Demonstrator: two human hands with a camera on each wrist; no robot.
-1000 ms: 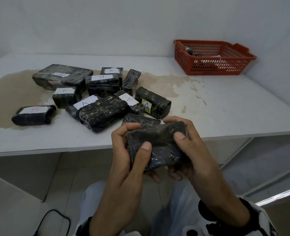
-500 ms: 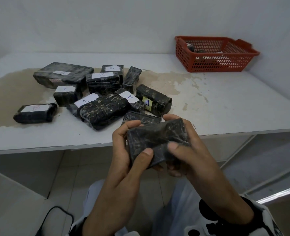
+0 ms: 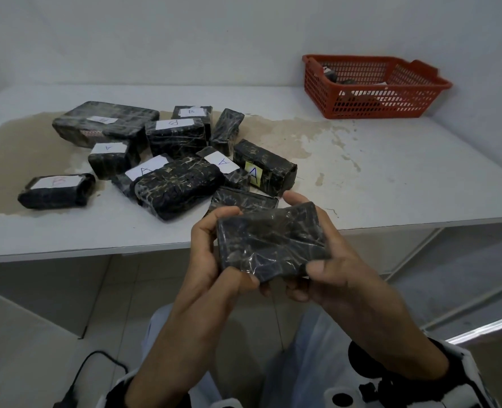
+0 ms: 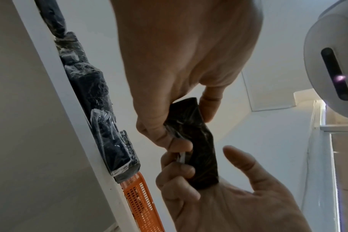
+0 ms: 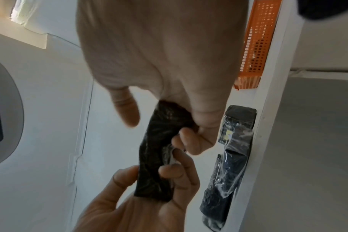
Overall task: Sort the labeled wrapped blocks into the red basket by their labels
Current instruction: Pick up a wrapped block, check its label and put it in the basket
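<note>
Both hands, left hand (image 3: pixel 214 254) and right hand (image 3: pixel 329 260), grip one wrapped block (image 3: pixel 269 241).

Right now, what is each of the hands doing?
Left hand: closed on the black wrapped block, gripping its left end.
Right hand: closed on the same block's right end.

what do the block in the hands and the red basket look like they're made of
Held block: dark wrapping under glossy clear film, judging by crinkles and white glints; it looks dented along the top, so probably soft inside. Its contents are hidden. Both hands, left and right, grip it.
Red basket: looks like moulded plastic, with a uniform colour and lattice walls.
</note>
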